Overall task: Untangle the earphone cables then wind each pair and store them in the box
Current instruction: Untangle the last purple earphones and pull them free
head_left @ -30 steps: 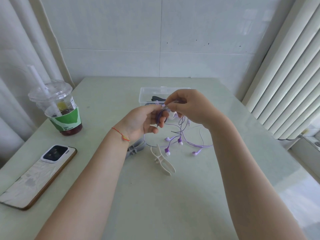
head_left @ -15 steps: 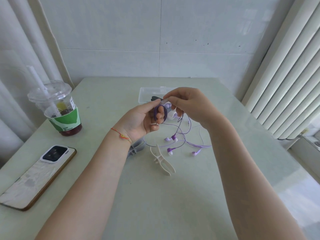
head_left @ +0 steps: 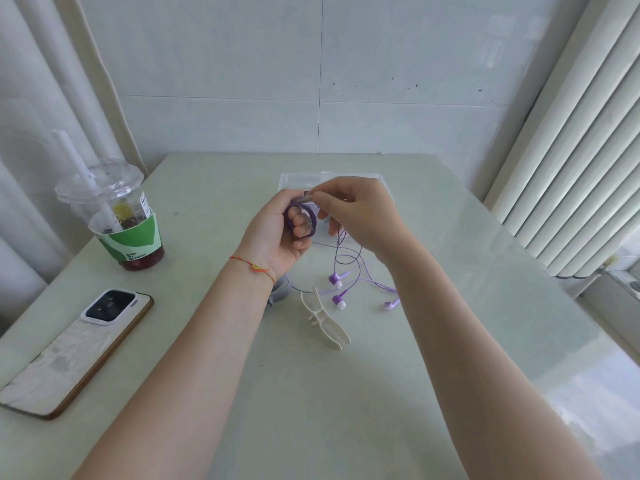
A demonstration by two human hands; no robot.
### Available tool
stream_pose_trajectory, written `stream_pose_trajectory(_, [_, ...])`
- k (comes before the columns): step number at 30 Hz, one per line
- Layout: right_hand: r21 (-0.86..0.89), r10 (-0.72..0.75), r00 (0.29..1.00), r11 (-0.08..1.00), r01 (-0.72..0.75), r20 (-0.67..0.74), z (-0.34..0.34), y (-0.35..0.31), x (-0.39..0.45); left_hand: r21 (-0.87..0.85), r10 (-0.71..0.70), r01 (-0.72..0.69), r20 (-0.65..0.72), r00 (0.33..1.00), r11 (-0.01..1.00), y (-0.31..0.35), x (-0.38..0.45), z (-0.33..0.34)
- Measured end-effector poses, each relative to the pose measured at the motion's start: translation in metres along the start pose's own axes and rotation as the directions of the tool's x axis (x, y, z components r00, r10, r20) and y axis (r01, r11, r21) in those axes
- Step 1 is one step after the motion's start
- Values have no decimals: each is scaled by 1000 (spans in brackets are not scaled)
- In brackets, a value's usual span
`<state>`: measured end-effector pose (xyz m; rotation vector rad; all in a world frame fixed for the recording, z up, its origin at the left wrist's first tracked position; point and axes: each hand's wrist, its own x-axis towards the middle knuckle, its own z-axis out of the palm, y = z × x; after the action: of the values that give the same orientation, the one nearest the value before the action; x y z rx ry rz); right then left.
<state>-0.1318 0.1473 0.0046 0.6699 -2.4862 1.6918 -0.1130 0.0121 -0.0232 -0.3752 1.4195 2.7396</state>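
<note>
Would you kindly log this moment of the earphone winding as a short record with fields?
left hand: holds dark purple cable coil looped round its fingers
right hand: pinches the cable end at the top of the coil
loose earbuds: lie on the table, cables trailing up to the hands
box: clear, behind the hands, contents unclear
white winder clip: on the table, untouched
also present: phone, drink cup

Your view is bright, soft daylight from the right. Pale glare washes the tabletop (head_left: 519, 306) at its right edge. Shadows faint. Wide-angle bending curves the blinds (head_left: 571, 150) and curtain (head_left: 52, 81). Focus sharp centrally.
</note>
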Motion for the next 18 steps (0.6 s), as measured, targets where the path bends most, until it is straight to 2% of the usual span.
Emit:
stream_pose_trajectory(6, [-14,23,998,1000,-24,-63,1,3,1,-17,-29,29,13,1000,999,1,1,-1])
stream_pose_trajectory(13, [-137,-29,998,990,22,-48,-6,6,4,161,-46,49,-20,999,986,-4,4,-5])
stream_pose_trajectory(16, [-107,-28,995,994,18,-99,-13,8,5,155,-55,48,40,998,987,-1,0,-5])
stream_pose_trajectory(18, [-57,-18,990,998,10,-138,-18,9,6,84,-76,67,104,992,994,2,-2,-4])
